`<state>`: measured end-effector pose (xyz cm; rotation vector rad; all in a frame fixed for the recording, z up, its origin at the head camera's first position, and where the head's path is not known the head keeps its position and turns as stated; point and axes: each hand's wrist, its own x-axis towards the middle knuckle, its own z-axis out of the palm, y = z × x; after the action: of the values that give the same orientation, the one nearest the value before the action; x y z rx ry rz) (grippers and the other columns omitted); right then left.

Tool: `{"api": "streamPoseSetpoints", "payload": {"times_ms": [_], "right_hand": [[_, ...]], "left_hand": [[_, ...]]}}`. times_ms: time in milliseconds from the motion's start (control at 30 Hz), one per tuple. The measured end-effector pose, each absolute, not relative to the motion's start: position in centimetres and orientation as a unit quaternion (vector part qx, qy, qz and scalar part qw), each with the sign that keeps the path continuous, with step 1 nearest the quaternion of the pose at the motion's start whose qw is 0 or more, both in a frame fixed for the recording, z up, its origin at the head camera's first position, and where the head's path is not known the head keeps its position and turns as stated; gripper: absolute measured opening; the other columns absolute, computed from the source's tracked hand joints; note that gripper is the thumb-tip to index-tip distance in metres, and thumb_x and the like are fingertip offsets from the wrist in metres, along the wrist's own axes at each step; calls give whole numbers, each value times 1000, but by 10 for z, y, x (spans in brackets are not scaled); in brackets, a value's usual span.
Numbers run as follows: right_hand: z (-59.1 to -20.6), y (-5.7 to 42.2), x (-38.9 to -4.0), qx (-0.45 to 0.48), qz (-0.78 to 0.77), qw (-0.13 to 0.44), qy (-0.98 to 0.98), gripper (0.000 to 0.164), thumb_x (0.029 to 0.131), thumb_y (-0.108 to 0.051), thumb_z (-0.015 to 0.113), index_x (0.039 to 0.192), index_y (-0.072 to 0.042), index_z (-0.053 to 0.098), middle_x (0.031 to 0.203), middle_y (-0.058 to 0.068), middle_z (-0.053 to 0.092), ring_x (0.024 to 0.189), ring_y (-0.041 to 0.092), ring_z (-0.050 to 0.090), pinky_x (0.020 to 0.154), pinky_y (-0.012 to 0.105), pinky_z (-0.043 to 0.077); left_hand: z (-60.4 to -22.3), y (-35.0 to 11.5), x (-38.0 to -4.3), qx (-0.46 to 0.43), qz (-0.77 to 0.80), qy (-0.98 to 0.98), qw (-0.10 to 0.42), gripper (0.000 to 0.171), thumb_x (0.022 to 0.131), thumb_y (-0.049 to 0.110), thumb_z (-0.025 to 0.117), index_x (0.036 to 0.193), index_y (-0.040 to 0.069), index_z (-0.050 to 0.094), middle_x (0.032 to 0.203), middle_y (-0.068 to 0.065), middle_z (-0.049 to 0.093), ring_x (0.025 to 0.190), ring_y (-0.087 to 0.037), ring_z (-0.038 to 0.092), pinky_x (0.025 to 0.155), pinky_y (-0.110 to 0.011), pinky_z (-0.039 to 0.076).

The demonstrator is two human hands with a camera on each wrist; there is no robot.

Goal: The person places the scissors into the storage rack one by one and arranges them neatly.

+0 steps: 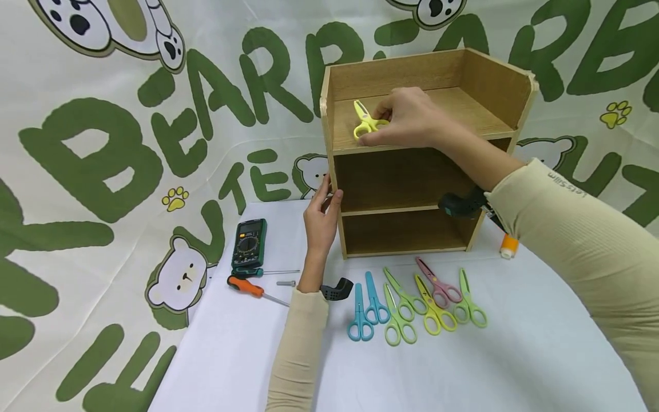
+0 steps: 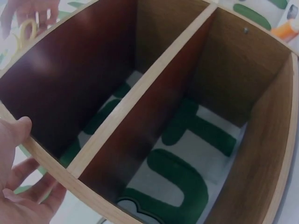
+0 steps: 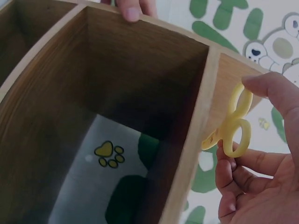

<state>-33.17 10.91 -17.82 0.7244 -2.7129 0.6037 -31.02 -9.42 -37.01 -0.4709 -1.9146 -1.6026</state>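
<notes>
A small wooden shelf unit [image 1: 391, 210] stands upright, with an open-topped upper tray above two compartments. My right hand [image 1: 412, 117] pinches yellow scissors [image 1: 366, 123] by the handles over the left part of that tray. In the right wrist view the thumb presses one handle loop of the scissors [image 3: 229, 126], fingers behind. At the unit's left side panel, my left hand [image 1: 320, 222] grips the front edge. The left wrist view has its thumb [image 2: 21, 130] over the edge and the fingers outside. Whether the blades touch the tray floor cannot be told.
Before the unit lie several scissors: blue [image 1: 358, 297], green [image 1: 465, 286], yellow [image 1: 427, 297] and pink [image 1: 431, 277]. To the left are a multimeter [image 1: 249, 243], a green screwdriver [image 1: 247, 272], an orange screwdriver [image 1: 245, 286] and a bolt [image 1: 286, 283]. An orange-and-white cylinder [image 1: 508, 246] sits right.
</notes>
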Motion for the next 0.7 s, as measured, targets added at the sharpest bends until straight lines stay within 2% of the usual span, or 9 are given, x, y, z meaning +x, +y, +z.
{"api": "streamPoseSetpoints", "payload": {"times_ms": [167,300,367,533,700], "right_hand": [[-183,96,-347,231,218,112,-941,49,82,-51,76,97,-5,74,81,7,61,72,19,49,60,30,36],[-187,85,-358,222,220,109,-944,48,81,-53,77,90,-6,74,74,4,58,74,20,47,66,31,31],[-188,81,-361,217,222,101,-945,49,80,-54,76,87,-6,73,71,3,56,73,21,46,66,32,30],[-188,74,-364,221,236,71,-944,51,83,-54,75,93,-4,73,75,4,57,72,20,48,60,30,33],[-190,72,-364,232,228,71,-943,49,88,-49,73,97,-1,73,73,5,53,70,19,45,58,30,30]], "left_hand": [[-374,-95,-314,-181,-604,-718,295,49,101,11,60,147,-1,47,148,-15,49,127,-29,56,103,-42,48],[-374,-98,-314,-185,-605,-715,299,49,101,9,60,147,-1,46,146,-17,51,129,-27,54,103,-38,49],[-370,-98,-310,-187,-608,-711,299,48,101,6,60,146,-3,46,146,-19,51,127,-29,55,103,-42,49],[-370,-100,-311,-183,-607,-712,302,48,100,3,60,146,-3,47,147,-17,50,122,-29,59,102,-42,49],[-384,-101,-328,-193,-605,-711,302,49,101,7,60,148,1,46,147,-17,51,119,-32,60,102,-46,49]]}}
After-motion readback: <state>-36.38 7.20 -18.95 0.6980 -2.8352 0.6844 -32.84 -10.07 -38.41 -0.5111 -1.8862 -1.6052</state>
